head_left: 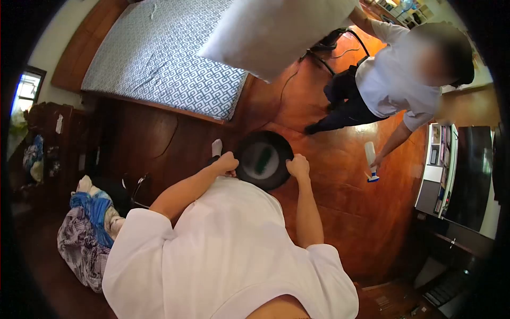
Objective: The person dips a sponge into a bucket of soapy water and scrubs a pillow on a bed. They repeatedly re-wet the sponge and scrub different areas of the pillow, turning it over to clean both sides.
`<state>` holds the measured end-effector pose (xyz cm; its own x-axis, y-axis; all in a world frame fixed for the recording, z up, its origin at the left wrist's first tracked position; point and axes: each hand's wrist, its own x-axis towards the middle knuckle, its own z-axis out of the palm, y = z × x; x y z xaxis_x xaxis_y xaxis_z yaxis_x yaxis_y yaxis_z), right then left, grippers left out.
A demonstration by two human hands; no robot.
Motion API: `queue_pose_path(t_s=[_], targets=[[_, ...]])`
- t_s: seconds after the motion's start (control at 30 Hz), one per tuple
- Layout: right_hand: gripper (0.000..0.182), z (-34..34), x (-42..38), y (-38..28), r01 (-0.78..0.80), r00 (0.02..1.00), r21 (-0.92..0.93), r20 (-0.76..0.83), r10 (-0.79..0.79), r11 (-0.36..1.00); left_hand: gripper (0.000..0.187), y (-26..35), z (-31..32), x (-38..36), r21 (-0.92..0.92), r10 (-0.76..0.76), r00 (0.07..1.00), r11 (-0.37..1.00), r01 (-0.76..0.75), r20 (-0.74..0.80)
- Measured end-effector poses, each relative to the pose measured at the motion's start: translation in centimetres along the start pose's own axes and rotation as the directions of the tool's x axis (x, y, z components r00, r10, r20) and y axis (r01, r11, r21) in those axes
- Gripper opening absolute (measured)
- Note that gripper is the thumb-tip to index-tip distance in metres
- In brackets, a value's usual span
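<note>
A round dark object [263, 159] with a pale middle and a green patch is held in front of my white shirt, above the wooden floor. My left hand [228, 162] is closed on its left rim. My right hand [298, 166] is closed on its right rim. What the object is cannot be told for sure.
A mattress with a grey-white pattern [159, 53] lies at the upper left. Another person in a white shirt [393, 74] stands at the right, holding a large white pillow [271, 26] and a white bottle [370, 159]. Bundled cloth [87, 228] lies lower left. A dark cabinet [467, 175] stands at the right.
</note>
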<state>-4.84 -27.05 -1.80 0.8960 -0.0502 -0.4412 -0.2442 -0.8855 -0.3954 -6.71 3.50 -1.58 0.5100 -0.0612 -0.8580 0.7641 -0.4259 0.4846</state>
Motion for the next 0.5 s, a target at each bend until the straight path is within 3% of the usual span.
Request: queue_pose_path(t_s=[0.07, 0.13, 0.2, 0.23, 0.33, 0.43, 0.5], targets=[[0.042, 0.3, -0.3, -1.2, 0.008, 0.999, 0.045, 0.046, -0.01, 0.999, 0.017, 0.5, -0.8, -1.4, -0.054, -0.123, 0.99, 0.991, 0.12, -0.069], [0.049, 1.1, -0.2, -2.4, 0.019, 0.996, 0.085, 0.081, -0.026, 0.996, 0.015, -0.5, -2.0, -1.5, -0.066, -0.138, 0.989, 0.989, 0.134, -0.06], [0.048, 2.9, -0.7, -3.1, 0.036, 0.983, 0.117, -0.182, -0.014, 0.993, 0.015, -3.0, -3.5, -0.1, -0.128, -0.193, 0.981, 0.974, 0.187, -0.034], [0.048, 3.6, -0.8, -3.2, 0.048, 0.983, 0.105, -0.181, -0.028, 0.993, 0.015, -3.5, -4.5, -0.4, -0.144, -0.189, 0.981, 0.973, 0.182, -0.036], [0.051, 5.8, -1.8, -3.2, -0.014, 0.994, 0.161, -0.106, 0.032, 0.987, 0.016, -7.1, -7.5, -0.1, -0.148, -0.245, 0.969, 0.96, 0.239, -0.02], [0.05, 7.6, -4.0, -4.3, -0.025, 0.998, 0.134, -0.051, 0.032, 0.991, 0.017, -13.3, -9.9, 1.6, -0.33, -0.274, 0.955, 0.917, 0.224, -0.113], [0.046, 8.2, -5.6, -5.6, -0.076, 0.993, 0.121, 0.101, 0.064, 0.99, 0.019, -15.8, -11.4, 0.9, -0.503, -0.31, 0.938, 0.842, 0.195, -0.156]])
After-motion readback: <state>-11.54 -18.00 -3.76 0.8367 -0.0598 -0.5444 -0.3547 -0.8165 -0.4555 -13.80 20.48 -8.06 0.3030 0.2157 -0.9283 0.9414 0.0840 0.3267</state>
